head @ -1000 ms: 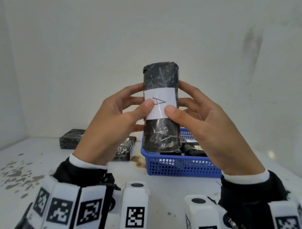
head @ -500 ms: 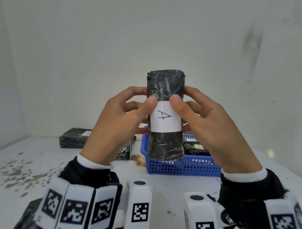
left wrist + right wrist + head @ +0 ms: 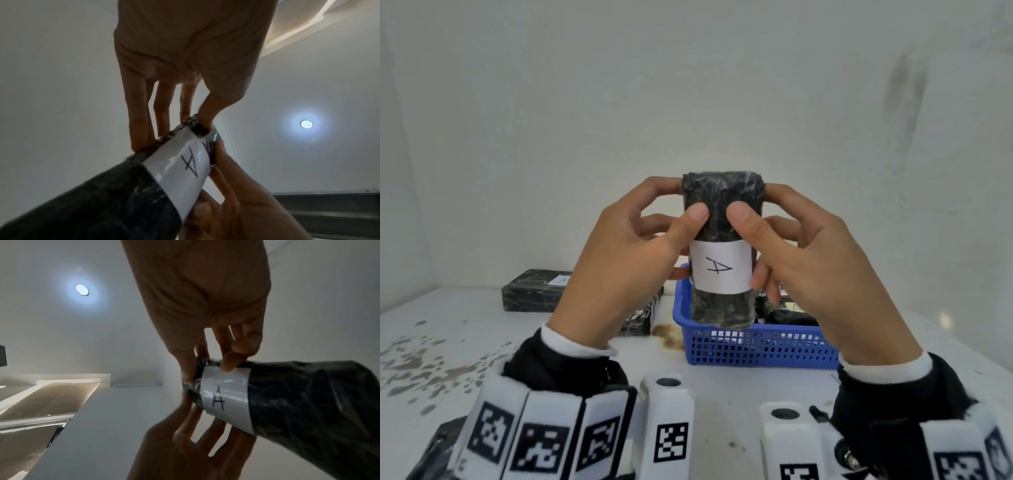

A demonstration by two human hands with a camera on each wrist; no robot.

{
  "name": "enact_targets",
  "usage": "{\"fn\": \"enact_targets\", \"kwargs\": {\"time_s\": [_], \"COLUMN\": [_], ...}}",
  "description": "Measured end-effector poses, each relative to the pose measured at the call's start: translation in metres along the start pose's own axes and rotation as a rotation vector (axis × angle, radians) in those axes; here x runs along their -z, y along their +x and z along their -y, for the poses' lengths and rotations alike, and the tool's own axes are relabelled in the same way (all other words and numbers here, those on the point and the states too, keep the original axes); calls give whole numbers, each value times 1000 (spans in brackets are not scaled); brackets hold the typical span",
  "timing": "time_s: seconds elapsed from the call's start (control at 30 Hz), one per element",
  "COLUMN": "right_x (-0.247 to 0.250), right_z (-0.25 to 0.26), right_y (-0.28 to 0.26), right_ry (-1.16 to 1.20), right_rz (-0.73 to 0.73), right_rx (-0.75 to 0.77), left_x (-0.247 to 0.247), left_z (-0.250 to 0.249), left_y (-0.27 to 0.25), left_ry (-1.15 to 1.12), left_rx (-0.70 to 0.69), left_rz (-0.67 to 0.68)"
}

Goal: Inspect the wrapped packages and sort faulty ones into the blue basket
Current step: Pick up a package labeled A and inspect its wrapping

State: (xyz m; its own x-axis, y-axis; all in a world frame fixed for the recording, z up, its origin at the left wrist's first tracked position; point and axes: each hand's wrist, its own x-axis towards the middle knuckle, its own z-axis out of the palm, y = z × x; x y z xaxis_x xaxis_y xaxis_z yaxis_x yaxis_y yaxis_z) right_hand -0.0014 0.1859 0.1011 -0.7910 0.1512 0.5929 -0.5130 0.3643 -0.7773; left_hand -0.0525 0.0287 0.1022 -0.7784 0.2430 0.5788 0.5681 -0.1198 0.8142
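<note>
Holding the near ground of the head view are the two wrists with their white marker-printed bands, and beyond them the white tabletop [image 3: 722,383], speckled with grey stains at the left and bare between the wrists and the blue basket [image 3: 756,346]. The left hand [image 3: 616,270] and the right hand [image 3: 822,270] are raised side by side above that stretch, and both grip one wrapped package [image 3: 722,212] clear of the tabletop, in front of the basket's near wall. Its long axis stands upright, one short end up and the other down, level with the basket's rim in the picture. Each thumb presses the upper front face while the other fingers [image 3: 141,129] curl round the sides and back, so both hands are clamped on the upper half. The package is a black block with rounded ends, wrapped in glossy crinkled film, with a white paper band [image 3: 720,269] round its middle bearing a handwritten "A" turned sideways. The blue basket is a perforated plastic tray holding more dark wrapped packages. Left of it, partly hidden by the left hand, another dark package [image 3: 643,313] lies on the tabletop, and farther back a flat black package [image 3: 530,291] with a white label lies near the white wall. A brown stain [image 3: 667,334] marks the tabletop just beside the basket's left corner.
</note>
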Motion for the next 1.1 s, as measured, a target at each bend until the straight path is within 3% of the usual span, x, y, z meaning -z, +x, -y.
{"fn": "enact_targets", "kwargs": {"time_s": [0.6,0.83,0.93,1.1], "right_x": [-7,-7,-6,2], "right_z": [2,3,2,-4], "right_y": [-2,0,0,2], "right_ry": [38,0,3,-231], "right_rz": [23,-18,-62,-97], "right_rx": [-14,-2,29,72], "left_x": [1,8,12,15], "left_z": [-3,-2,1,-4], "left_y": [-1,-1,1,4], "left_ry": [-38,108,103,-165], "left_rx": [-35,-30,-49,-15], "left_rz": [12,110,21,-139]}}
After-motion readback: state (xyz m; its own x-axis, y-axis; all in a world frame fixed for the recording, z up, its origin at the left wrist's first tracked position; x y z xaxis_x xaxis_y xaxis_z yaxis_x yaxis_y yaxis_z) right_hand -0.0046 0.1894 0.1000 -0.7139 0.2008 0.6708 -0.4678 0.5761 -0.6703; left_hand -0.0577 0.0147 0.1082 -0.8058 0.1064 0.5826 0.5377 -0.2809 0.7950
